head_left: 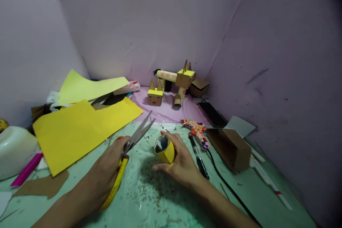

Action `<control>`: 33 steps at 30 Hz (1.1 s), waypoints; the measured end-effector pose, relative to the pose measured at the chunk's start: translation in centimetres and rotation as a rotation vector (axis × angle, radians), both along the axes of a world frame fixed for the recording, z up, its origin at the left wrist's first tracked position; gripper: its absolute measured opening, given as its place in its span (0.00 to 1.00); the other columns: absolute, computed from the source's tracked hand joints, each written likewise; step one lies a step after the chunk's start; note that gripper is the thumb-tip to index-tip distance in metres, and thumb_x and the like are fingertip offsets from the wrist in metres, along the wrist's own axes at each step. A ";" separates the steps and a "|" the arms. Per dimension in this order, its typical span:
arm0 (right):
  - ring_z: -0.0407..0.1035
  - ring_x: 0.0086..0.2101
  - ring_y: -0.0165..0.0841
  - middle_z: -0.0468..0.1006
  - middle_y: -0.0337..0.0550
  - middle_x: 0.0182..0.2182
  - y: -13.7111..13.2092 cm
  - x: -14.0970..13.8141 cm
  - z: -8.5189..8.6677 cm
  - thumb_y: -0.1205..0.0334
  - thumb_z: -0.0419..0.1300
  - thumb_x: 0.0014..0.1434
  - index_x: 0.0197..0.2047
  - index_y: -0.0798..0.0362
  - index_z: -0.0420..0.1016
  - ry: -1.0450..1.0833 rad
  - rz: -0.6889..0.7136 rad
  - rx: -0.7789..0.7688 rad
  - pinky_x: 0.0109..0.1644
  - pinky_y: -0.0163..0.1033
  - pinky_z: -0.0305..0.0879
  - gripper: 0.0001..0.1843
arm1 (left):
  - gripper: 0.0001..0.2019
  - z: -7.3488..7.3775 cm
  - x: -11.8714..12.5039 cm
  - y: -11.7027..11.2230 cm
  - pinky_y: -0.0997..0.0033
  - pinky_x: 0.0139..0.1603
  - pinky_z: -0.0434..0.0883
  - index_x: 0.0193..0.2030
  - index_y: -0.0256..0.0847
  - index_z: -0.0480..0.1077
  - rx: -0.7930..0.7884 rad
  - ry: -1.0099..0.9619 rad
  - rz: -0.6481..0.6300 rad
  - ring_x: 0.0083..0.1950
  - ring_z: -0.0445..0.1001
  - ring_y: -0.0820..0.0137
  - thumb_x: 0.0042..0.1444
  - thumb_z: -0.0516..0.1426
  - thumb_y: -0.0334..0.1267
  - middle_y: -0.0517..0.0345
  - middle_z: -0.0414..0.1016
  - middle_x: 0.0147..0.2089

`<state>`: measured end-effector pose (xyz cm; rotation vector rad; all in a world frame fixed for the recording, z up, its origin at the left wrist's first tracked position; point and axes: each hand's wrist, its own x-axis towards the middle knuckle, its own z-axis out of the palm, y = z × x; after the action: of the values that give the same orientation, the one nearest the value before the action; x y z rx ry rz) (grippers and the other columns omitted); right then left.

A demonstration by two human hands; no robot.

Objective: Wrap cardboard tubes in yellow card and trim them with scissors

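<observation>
The left hand (112,158) holds scissors (135,138), blades apart; right hand (184,160) grips a tube (168,154), its inside hard to see.

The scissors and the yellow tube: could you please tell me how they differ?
The scissors are in the left hand; the yellow tube is in the right hand. The scissors have long, pointed metal blades, spread slightly apart; the yellow tube is short and hollow, with one open end visible. Both show yellow.
</observation>
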<state>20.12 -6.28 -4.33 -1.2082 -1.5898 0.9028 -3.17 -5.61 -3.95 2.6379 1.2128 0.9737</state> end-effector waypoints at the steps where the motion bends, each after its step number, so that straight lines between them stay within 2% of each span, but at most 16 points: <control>1: 0.64 0.46 0.46 0.68 0.45 0.43 0.0 0.0 0.1 0.65 0.76 0.31 0.48 0.48 0.69 -0.016 -0.019 0.018 0.51 0.50 0.63 0.38 | 0.21 0.0 0.0 -0.1 0.63 0.46 0.76 0.60 0.39 0.57 -0.022 0.003 0.021 0.50 0.75 0.59 0.59 0.46 0.31 0.43 0.73 0.50; 4: 0.65 0.36 0.38 0.68 0.40 0.35 0.0 -0.1 0.3 0.64 0.75 0.32 0.37 0.49 0.67 -0.005 -0.058 -0.010 0.40 0.44 0.64 0.29 | 0.24 0.3 0.1 -0.3 0.59 0.48 0.75 0.61 0.41 0.57 -0.081 0.018 0.026 0.53 0.72 0.58 0.57 0.47 0.30 0.44 0.70 0.51; 8: 0.63 0.27 0.31 0.68 0.32 0.27 -0.2 -0.4 0.2 0.64 0.72 0.34 0.36 0.48 0.61 0.088 -0.023 -0.153 0.31 0.37 0.60 0.27 | 0.22 0.6 0.3 -0.4 0.59 0.46 0.74 0.58 0.41 0.58 -0.083 0.032 0.031 0.49 0.72 0.59 0.56 0.47 0.29 0.46 0.70 0.47; 13: 0.64 0.28 0.31 0.70 0.33 0.27 -0.3 -0.5 -0.2 0.62 0.72 0.36 0.36 0.48 0.61 0.086 0.027 -0.105 0.31 0.37 0.61 0.27 | 0.19 0.4 0.4 -0.6 0.59 0.47 0.73 0.55 0.40 0.60 -0.069 0.012 0.071 0.49 0.72 0.59 0.56 0.47 0.30 0.46 0.71 0.47; 19: 0.64 0.29 0.32 0.70 0.35 0.29 -0.3 -0.4 -0.5 0.59 0.73 0.38 0.37 0.49 0.66 0.035 0.036 -0.001 0.32 0.37 0.62 0.24 | 0.22 0.6 0.5 -0.5 0.58 0.48 0.72 0.58 0.41 0.58 -0.068 0.007 0.028 0.50 0.70 0.59 0.56 0.46 0.29 0.47 0.69 0.47; 22: 0.65 0.31 0.33 0.71 0.37 0.31 -0.3 -0.3 -0.6 0.56 0.74 0.40 0.37 0.49 0.67 0.021 0.040 0.052 0.32 0.37 0.63 0.24 | 0.20 0.7 0.3 -0.3 0.61 0.45 0.73 0.57 0.43 0.60 -0.067 0.003 0.023 0.47 0.72 0.60 0.56 0.49 0.31 0.49 0.71 0.46; 24: 0.65 0.31 0.33 0.71 0.37 0.30 -0.3 -0.2 -0.7 0.53 0.73 0.41 0.37 0.49 0.67 0.031 0.061 0.084 0.32 0.37 0.63 0.23 | 0.15 0.9 0.5 -0.4 0.65 0.40 0.73 0.53 0.44 0.61 -0.123 -0.037 0.044 0.42 0.74 0.63 0.59 0.50 0.35 0.52 0.72 0.42; 28: 0.66 0.29 0.34 0.72 0.37 0.30 -0.3 -0.5 -1.3 0.54 0.73 0.41 0.39 0.47 0.65 0.069 0.083 0.113 0.31 0.38 0.64 0.25 | 0.10 1.7 2.2 -1.8 0.72 0.32 0.69 0.47 0.46 0.62 -0.352 -0.215 0.115 0.32 0.72 0.69 0.61 0.50 0.44 0.60 0.73 0.35; 31: 0.69 0.35 0.38 0.73 0.41 0.36 -0.7 -1.2 -1.6 0.58 0.69 0.46 0.47 0.46 0.61 0.036 0.076 0.152 0.37 0.42 0.67 0.27 | 0.12 2.3 4.0 -2.8 0.73 0.29 0.69 0.45 0.46 0.63 -0.532 -0.346 0.115 0.28 0.72 0.71 0.56 0.55 0.44 0.64 0.73 0.32; 33: 0.69 0.41 0.41 0.72 0.46 0.43 -1.3 -1.7 -1.5 0.63 0.63 0.51 0.54 0.46 0.56 -0.003 0.102 0.167 0.43 0.47 0.68 0.29 | 0.13 2.5 4.7 -2.9 0.72 0.31 0.70 0.45 0.45 0.63 -0.587 -0.403 0.128 0.30 0.73 0.69 0.53 0.56 0.42 0.63 0.75 0.32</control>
<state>18.41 -7.54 -5.79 -1.0202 -1.7064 0.8151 1.49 -8.47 -1.49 1.8365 1.3193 0.9251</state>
